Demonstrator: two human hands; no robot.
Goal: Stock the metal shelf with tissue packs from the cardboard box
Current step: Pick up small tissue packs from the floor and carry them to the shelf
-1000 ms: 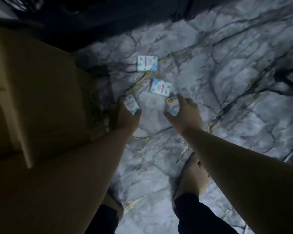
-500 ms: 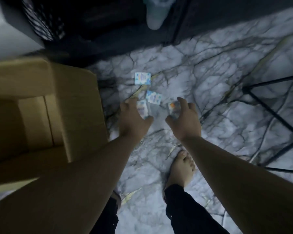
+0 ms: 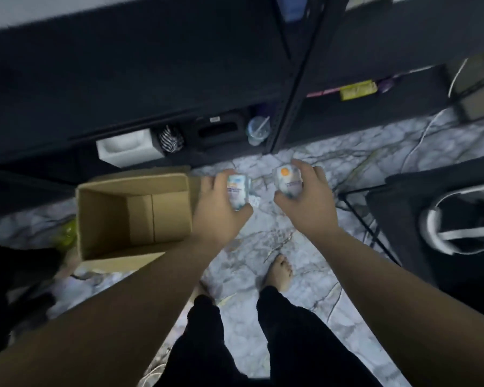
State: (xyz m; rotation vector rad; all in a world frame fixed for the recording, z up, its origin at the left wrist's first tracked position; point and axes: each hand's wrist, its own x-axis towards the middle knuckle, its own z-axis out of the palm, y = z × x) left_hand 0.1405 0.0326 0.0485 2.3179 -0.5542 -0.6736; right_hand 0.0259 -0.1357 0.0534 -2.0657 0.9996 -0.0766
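I hold one tissue pack (image 3: 237,192) in my left hand (image 3: 217,209) and a second tissue pack (image 3: 287,182), the one with an orange dot, in my right hand (image 3: 308,199); the fingers of each hand are closed around the short sides of its pack, thumb below and the others on top. Both packs are in the air above the marble floor (image 3: 266,238), between the open cardboard box (image 3: 134,216) at my left and the dark metal shelf (image 3: 284,118) in front of me. I judge the packs very light and soft, with a smooth plastic wrap that can slip, so I should press only gently on the edges, where the paper inside is more firm. A hard squeeze would crush them. The box looks almost empty from here.
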